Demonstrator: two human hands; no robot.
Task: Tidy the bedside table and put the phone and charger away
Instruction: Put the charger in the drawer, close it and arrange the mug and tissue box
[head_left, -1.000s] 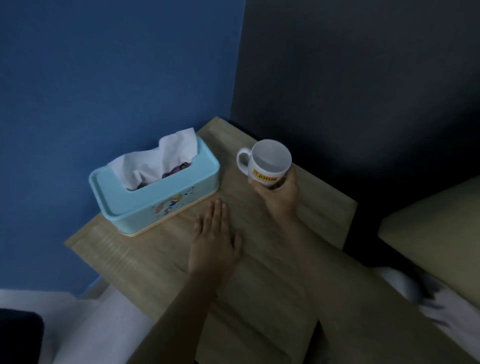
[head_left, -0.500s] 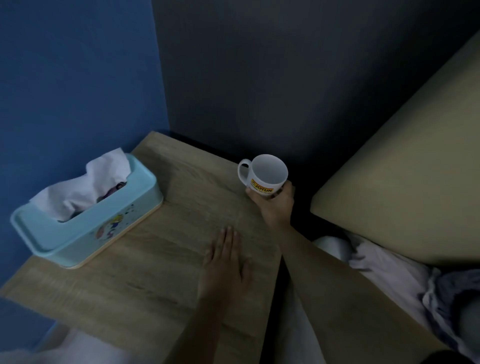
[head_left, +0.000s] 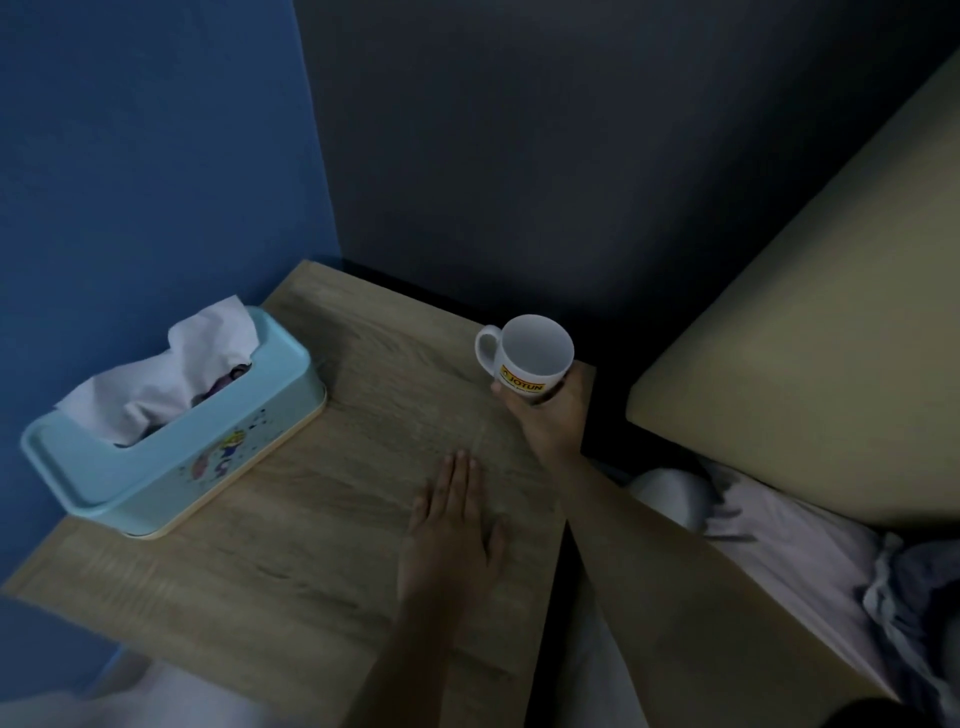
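Observation:
A white mug (head_left: 529, 349) with a yellow label stands at the far right corner of the wooden bedside table (head_left: 291, 525), its handle pointing left. My right hand (head_left: 545, 415) wraps around the mug's lower side from the near side. My left hand (head_left: 451, 530) lies flat on the tabletop near the right edge, palm down, holding nothing. A light blue tissue box (head_left: 171, 431) with white tissue sticking out sits on the table's left side. No phone or charger is visible.
A blue wall (head_left: 145, 156) runs along the left and a dark wall (head_left: 571, 130) behind the table. A beige headboard (head_left: 810, 322) and rumpled bedding (head_left: 810, 561) lie to the right, across a narrow dark gap.
The view has swung right, bringing the headboard and bedding into sight. My right hand keeps its hold on the mug at the table's right corner; my left hand stays flat on the tabletop.

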